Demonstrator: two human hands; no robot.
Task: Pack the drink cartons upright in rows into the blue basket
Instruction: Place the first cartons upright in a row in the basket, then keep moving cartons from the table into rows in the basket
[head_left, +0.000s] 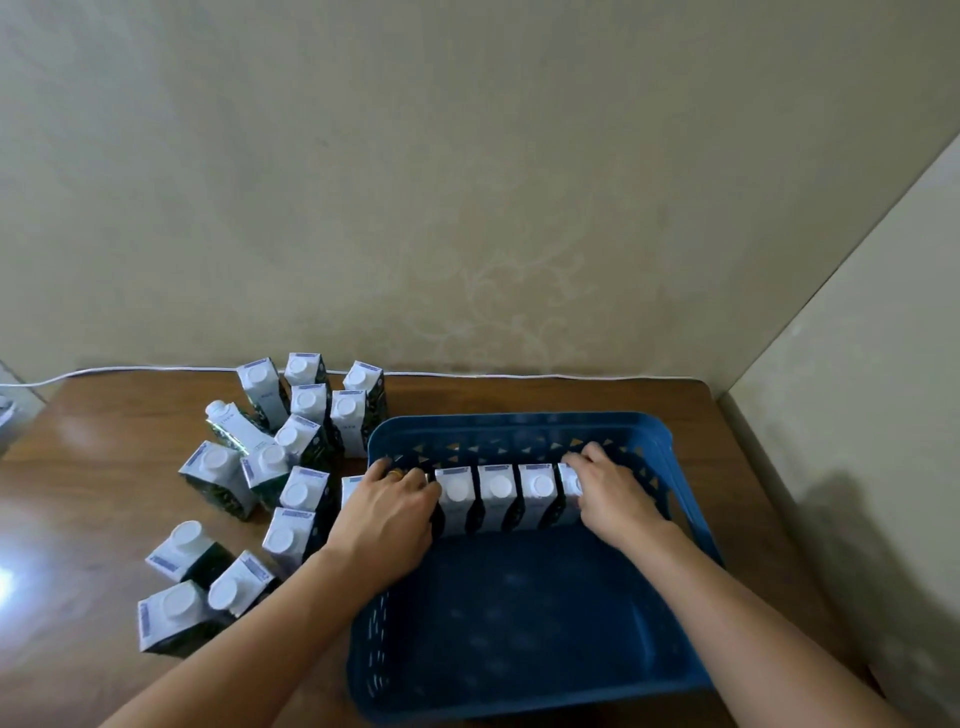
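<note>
Bracketing the upright carton row (498, 496) at the far wall of the blue basket (691, 525), my left hand (387, 512) and right hand (613, 493) each keep a curled grip on an end carton; loose cartons (244, 483) crowd the worktop (93, 467) left of it.

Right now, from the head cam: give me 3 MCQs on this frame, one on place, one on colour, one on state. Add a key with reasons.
1. Where do the loose white-capped drink cartons stand?
A. on the wooden table, left of the basket
B. right of the basket
C. stacked on the basket rim

2. What colour is the perforated plastic basket?
A. red
B. blue
C. white

3. How does the row of cartons inside the basket stand?
A. lying flat
B. upside down
C. upright, caps up

Key:
1 A: the loose group sits on the tabletop, left of the basket wall.
2 B: rim and walls are blue.
3 C: round caps face up, with the left hand and right hand at either end of the row.
</note>
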